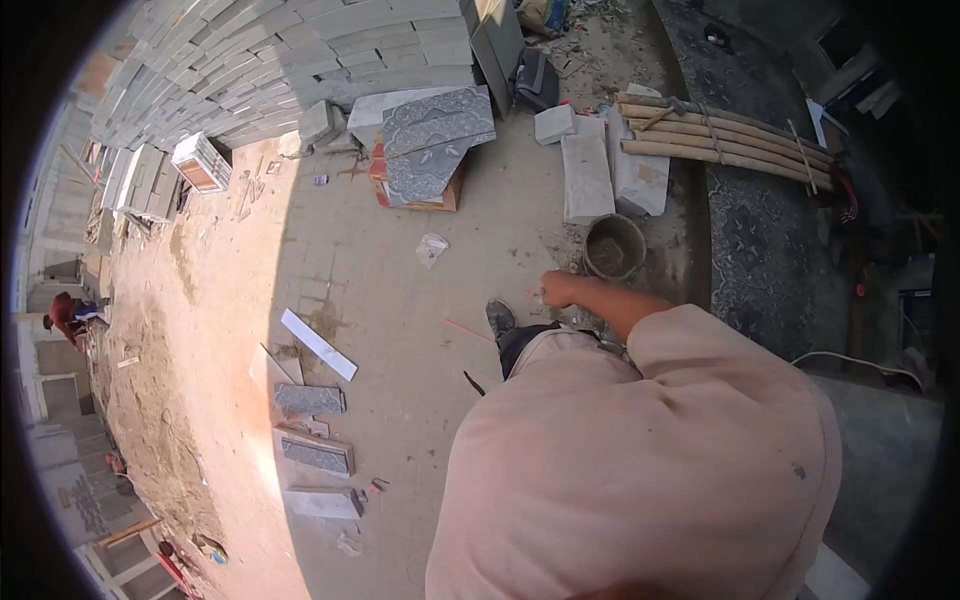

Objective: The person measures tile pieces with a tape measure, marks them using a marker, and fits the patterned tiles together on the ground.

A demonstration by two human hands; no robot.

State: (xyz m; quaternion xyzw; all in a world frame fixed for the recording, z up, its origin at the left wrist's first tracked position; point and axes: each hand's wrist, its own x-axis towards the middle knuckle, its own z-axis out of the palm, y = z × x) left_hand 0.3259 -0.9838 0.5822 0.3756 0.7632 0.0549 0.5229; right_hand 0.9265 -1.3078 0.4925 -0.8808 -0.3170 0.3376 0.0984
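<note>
My right hand (560, 288) is at the end of my bent arm, low over the concrete floor and just to the left of a round bucket (640, 245). Its fingers look closed; anything between them is too small to make out. The bucket stands upright with a grey, dirty inside. Below the hand, my dark shoe (501, 318) rests on the floor. My pale pink shirt fills the lower middle of the view. My left hand does not show.
Patterned tiles (430, 140) lie piled near stacked grey blocks (400, 45). Bamboo poles (710, 140) rest at the upper right beside pale blocks (587, 170). Cut tile pieces (310, 400) and a white strip (318, 343) lie leftward. Another person (65, 315) is far left.
</note>
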